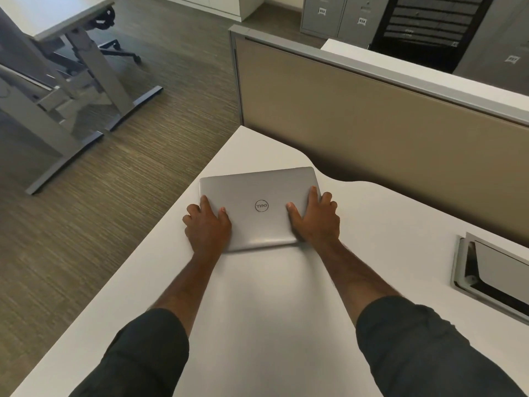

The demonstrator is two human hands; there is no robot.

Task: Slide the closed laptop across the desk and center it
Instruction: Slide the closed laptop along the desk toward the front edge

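A closed silver laptop (259, 193) with a round logo on its lid lies flat near the far left corner of the white desk (257, 310). My left hand (207, 224) grips its near left corner, thumb on the lid and fingers around the left edge. My right hand (315, 219) grips the near right corner the same way, thumb on the lid and fingers wrapped over the right edge. Both forearms reach forward over the desk.
A tan partition panel (372, 116) runs along the desk's far side. An open cable hatch (492, 270) is set into the desk at the right. The desk's left edge drops to the carpet floor (86, 210). Another desk's legs (86, 90) stand far left.
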